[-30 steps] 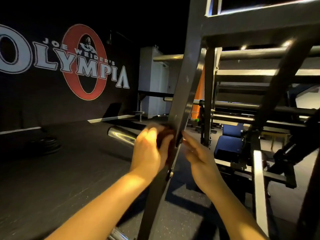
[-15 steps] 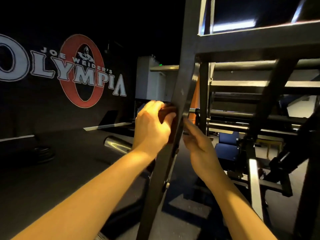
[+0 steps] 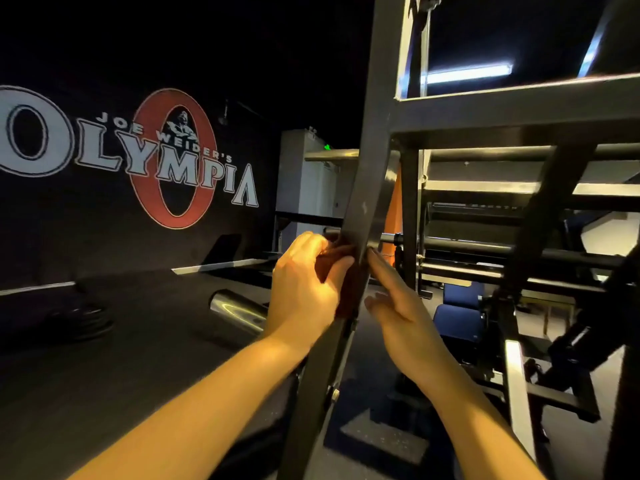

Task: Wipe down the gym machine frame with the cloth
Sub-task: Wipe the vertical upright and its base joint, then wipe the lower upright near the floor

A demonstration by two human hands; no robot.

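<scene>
On the slanted bar (image 3: 367,202): a dark reddish cloth (image 3: 341,271) lies pressed against the left face of this black frame piece, below the crossbeam (image 3: 512,112) that joins it.
Left hand (image 3: 304,289): fingers and thumb curl round the cloth and clamp it to the bar.
Right hand (image 3: 405,317): on the bar's other side, fingers straight and close together, forefinger tip touching the bar's right edge, holding nothing.
Left of the hands: a chrome sleeve (image 3: 239,310) above the dark floor.
Right, behind the frame: a blue seat (image 3: 457,317).
Far wall: a red and white painted logo (image 3: 138,161).
</scene>
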